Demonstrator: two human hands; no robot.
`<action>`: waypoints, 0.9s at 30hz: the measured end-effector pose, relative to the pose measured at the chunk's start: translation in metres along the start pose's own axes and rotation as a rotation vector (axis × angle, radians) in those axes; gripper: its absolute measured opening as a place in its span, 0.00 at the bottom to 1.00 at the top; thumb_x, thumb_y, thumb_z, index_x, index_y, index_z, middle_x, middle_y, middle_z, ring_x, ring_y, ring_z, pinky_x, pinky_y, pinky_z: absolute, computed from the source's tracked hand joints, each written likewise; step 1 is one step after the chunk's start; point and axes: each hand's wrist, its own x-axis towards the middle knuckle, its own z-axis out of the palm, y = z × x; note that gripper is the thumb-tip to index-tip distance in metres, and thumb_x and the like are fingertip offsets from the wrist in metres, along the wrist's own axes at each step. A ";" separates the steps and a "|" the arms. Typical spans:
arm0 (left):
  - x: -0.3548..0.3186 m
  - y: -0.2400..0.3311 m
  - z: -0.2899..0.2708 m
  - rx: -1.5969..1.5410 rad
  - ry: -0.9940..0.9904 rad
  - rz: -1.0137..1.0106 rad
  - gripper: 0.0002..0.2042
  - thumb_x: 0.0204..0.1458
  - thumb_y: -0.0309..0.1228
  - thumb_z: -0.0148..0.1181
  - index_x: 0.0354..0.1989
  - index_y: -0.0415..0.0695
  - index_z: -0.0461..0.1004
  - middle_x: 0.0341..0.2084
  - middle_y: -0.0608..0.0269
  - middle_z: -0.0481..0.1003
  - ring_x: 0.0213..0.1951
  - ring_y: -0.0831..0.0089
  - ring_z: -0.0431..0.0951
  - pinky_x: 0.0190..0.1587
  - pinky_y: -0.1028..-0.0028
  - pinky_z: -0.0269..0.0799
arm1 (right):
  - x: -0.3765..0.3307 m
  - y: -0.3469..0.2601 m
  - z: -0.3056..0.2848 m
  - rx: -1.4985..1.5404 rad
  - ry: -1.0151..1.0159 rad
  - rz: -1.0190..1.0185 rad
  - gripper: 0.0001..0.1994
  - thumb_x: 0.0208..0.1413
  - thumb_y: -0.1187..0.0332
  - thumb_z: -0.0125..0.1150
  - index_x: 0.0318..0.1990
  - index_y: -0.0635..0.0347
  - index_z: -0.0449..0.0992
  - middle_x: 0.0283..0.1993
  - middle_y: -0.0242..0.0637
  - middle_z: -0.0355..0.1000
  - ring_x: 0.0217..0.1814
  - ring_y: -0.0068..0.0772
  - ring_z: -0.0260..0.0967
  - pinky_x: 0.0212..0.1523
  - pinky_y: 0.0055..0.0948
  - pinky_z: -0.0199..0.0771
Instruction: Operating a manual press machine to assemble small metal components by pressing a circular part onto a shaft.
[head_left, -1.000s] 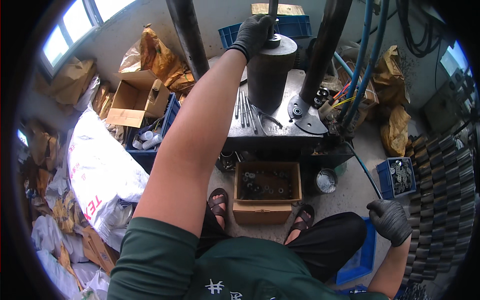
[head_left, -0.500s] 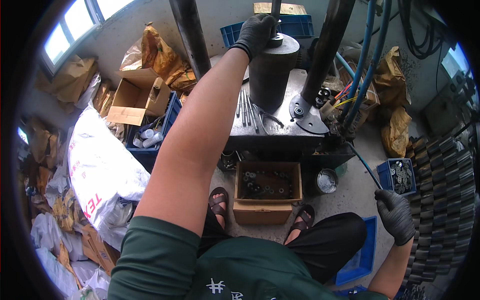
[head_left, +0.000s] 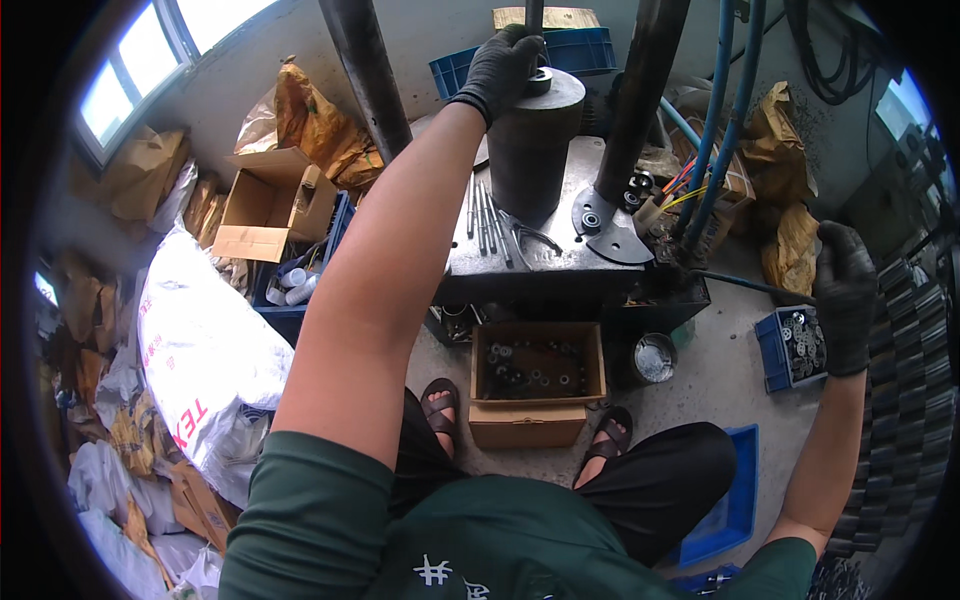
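My left hand [head_left: 500, 72], in a dark grey glove, is closed beside an upright metal rod [head_left: 535, 16], its fingers seemingly round it. Below it a dark ring [head_left: 539, 84] sits on top of a thick steel cylinder [head_left: 538, 140], which stands on a metal work table [head_left: 460, 262]; part of the ring is behind my fingers. Far to the right, my gloved right hand [head_left: 846, 300] is closed at the end of a thin dark lever [head_left: 755, 286] that runs out from the table's right side. A round plate [head_left: 612, 232] with a bearing [head_left: 591, 220], several thin rods [head_left: 485, 225] and pliers [head_left: 537, 240] lie on the table.
Two dark posts [head_left: 366, 75] [head_left: 640, 100] flank the cylinder. Blue hoses [head_left: 722, 125] hang at the right. An open cardboard box [head_left: 537, 395] with rings sits between my feet. A blue bin [head_left: 778, 350] of metal parts and stacked metal pieces [head_left: 900, 420] are at the right; a white sack [head_left: 215, 345] is left.
My right hand has swung upward and outward with the lever, which now lies nearly level. My left hand stays at the rod; the whole view has shifted slightly.
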 end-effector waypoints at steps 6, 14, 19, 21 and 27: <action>0.003 -0.002 -0.001 -0.057 -0.060 -0.047 0.13 0.65 0.36 0.57 0.51 0.40 0.72 0.30 0.65 0.72 0.35 0.76 0.76 0.42 0.73 0.79 | 0.103 0.029 0.046 -0.173 0.069 0.077 0.15 0.63 0.57 0.61 0.50 0.56 0.81 0.48 0.47 0.79 0.52 0.49 0.78 0.52 0.41 0.76; -0.004 0.016 0.005 -0.040 -0.090 -0.035 0.11 0.65 0.32 0.57 0.51 0.41 0.72 0.34 0.64 0.74 0.39 0.76 0.76 0.44 0.71 0.79 | 0.121 0.013 0.039 -0.203 -0.125 0.319 0.28 0.65 0.39 0.52 0.47 0.58 0.81 0.43 0.50 0.80 0.50 0.54 0.77 0.50 0.41 0.76; -0.047 0.035 0.021 0.000 -0.047 0.128 0.13 0.62 0.28 0.60 0.54 0.45 0.72 0.39 0.65 0.77 0.42 0.75 0.77 0.49 0.74 0.75 | 0.110 0.004 0.032 -0.258 -0.098 0.284 0.30 0.65 0.36 0.48 0.44 0.55 0.84 0.43 0.50 0.80 0.47 0.54 0.78 0.50 0.46 0.77; -0.082 0.038 0.031 0.200 -0.036 0.431 0.14 0.62 0.28 0.61 0.56 0.45 0.71 0.42 0.66 0.77 0.45 0.74 0.77 0.52 0.73 0.74 | 0.098 -0.001 0.027 -0.254 -0.103 0.217 0.28 0.66 0.40 0.52 0.42 0.58 0.83 0.42 0.51 0.80 0.47 0.53 0.79 0.48 0.44 0.78; -0.221 0.033 0.055 -0.107 -0.309 0.187 0.15 0.66 0.36 0.57 0.58 0.45 0.70 0.37 0.68 0.75 0.41 0.76 0.76 0.46 0.75 0.73 | 0.025 -0.037 -0.009 -0.062 -0.138 -0.030 0.14 0.62 0.57 0.63 0.38 0.62 0.79 0.35 0.51 0.77 0.38 0.54 0.77 0.39 0.46 0.75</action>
